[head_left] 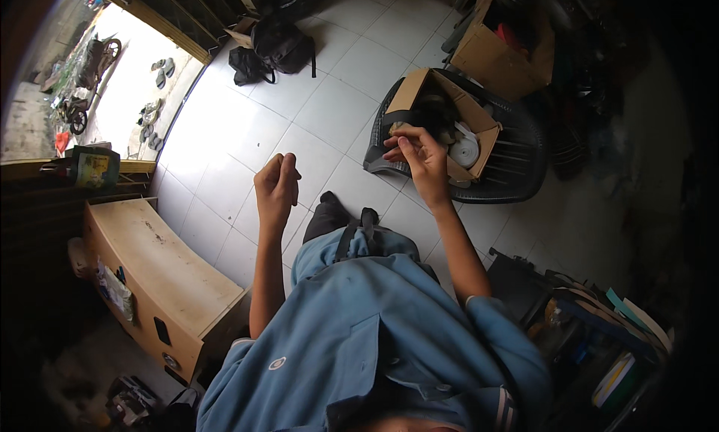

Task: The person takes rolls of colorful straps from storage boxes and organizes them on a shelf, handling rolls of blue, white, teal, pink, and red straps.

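Bare hands: While the left hand and the right hand are being held up, well apart, beyond the light-blue buttoned cloth shirt, no object is clearly being gripped.
Cardboard box: the open, brown, flapped cardboard box is being supported by the black slatted plastic chair; a flat, round, pale roll is being contained in it.
Left fingers: these are being curled toward the palm over the pale square floor tiles — whether something small is being enclosed cannot be told.
Right fingers: these are being loosely bent beside the thumb, the grasp not being closed; whether the box is being touched cannot be told.
Careful handling: if the box is being dealt with, an approach from above is being judged best — flaps avoided, one wall steadied by the left hand.
Hidden parts: the box's darker contents are being lost to shadow and partly covered by the right hand; the sunlit doorway is being washed out, and the far right is being swallowed by blackness.
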The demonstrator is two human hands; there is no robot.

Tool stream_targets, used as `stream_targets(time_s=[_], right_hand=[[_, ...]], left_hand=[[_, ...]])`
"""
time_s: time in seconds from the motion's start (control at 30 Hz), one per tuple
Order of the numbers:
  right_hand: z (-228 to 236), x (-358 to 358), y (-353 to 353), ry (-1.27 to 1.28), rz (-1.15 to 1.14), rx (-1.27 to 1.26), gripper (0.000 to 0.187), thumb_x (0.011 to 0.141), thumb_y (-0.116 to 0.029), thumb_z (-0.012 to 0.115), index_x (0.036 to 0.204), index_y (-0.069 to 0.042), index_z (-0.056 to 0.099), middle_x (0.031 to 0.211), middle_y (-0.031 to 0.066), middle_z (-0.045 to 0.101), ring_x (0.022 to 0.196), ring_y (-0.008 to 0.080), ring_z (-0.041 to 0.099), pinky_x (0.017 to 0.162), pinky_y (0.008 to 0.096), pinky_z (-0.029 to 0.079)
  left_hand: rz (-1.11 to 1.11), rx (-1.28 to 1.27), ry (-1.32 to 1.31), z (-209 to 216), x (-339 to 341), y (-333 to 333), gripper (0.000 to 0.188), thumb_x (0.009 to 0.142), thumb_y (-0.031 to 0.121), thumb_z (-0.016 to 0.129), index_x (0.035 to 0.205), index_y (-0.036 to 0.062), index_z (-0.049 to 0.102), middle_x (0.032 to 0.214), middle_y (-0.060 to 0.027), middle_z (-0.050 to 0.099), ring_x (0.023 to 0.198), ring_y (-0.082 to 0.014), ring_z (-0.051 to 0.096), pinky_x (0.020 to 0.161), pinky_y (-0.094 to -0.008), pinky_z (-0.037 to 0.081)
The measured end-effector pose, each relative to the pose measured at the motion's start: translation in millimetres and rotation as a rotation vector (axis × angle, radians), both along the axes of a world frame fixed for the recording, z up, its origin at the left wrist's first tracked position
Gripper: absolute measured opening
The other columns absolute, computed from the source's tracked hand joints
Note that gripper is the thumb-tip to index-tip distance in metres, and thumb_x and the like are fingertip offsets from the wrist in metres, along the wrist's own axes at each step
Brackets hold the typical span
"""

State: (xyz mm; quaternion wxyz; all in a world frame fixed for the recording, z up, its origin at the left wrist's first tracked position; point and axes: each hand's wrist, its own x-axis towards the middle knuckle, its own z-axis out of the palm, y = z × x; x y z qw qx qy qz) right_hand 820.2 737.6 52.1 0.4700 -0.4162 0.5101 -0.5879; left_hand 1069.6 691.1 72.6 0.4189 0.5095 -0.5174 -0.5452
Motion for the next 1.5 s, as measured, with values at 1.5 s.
stream_targets(time_s=[1.5], right_hand=[[-9, -332, -486, -0.445, -0.704, -0.054, 0.040, 0.097, -0.032, 0.043, 0.114, 0.003, 0.048, 0.097, 0.0189, 0.060, 0.080, 0.0277, 0.066, 0.072, 0.0389, 0.056]], left_hand=[[-0.998, 0.045, 0.122, -14, -504, -607, 0.012, 0.093, 0.012, 0.057, 0.097, 0.0004, 0.057, 0.071, -0.0035, 0.057, 0.057, -0.0080, 0.051, 0.053, -0.0231, 0.042]])
